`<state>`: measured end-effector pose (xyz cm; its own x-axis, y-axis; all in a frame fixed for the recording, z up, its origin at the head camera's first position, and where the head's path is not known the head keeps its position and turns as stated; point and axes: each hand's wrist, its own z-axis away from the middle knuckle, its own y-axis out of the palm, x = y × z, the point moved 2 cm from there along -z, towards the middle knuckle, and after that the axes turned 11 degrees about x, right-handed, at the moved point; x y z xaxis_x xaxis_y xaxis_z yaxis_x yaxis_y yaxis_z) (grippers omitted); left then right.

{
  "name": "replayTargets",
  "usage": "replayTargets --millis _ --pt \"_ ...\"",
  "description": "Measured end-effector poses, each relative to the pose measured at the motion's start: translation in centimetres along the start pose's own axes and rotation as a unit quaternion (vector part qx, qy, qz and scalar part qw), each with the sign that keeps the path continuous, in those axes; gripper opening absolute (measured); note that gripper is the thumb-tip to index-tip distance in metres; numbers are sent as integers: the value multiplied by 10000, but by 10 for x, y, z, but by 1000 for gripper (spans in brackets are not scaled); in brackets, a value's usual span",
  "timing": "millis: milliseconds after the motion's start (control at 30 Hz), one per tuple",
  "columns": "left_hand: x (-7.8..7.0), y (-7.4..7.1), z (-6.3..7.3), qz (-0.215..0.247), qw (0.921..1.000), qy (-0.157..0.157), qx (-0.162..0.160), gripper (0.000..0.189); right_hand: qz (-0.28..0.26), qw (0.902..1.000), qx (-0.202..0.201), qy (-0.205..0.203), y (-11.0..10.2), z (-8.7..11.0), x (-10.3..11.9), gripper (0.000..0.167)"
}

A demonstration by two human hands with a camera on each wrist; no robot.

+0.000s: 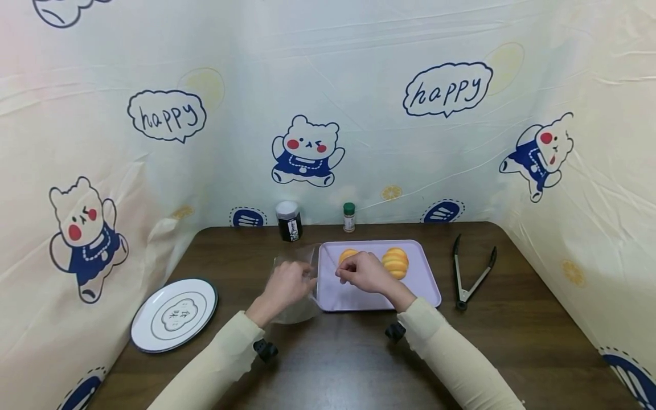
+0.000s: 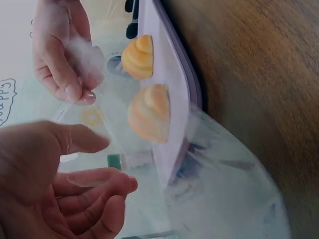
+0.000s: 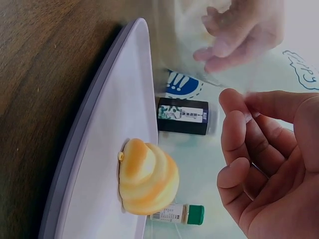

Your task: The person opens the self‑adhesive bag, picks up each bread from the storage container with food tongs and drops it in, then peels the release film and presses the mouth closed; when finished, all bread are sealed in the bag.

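My right hand point(image 1: 366, 272) pinches the edge of a clear plastic bag point(image 1: 297, 313) between thumb and index finger, above a lilac tray point(image 1: 338, 302). Over the bag, left of the tray, is my left hand point(image 1: 288, 283). In the left wrist view its thumb and fingers point(image 2: 94, 181) stand apart, with no grip on the film. Two golden shell-shaped bread rolls lie on the tray: one roll point(image 1: 396, 263) at the right, the other roll point(image 1: 348, 254) partly hidden behind my right hand. The bag's lower part point(image 2: 234, 199) spreads beside the tray, its outline hard to follow.
A white plate point(image 1: 154, 324) with a dark rim lies at the table's left. Black-tipped tongs point(image 1: 462, 293) lie spread at the right. Behind stand a dark jar point(image 1: 290, 226) with a pale lid and a small green-capped bottle point(image 1: 349, 219). A printed cloth point(image 1: 359, 148) hangs round the table.
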<state>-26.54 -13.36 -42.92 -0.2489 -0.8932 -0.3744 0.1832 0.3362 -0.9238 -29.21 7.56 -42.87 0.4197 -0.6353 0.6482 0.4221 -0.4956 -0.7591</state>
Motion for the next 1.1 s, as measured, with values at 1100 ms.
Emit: replayTargets --millis 1100 --pt "6 1 -2 -109 9985 296 453 82 -86 9984 -296 480 -24 16 -26 25"
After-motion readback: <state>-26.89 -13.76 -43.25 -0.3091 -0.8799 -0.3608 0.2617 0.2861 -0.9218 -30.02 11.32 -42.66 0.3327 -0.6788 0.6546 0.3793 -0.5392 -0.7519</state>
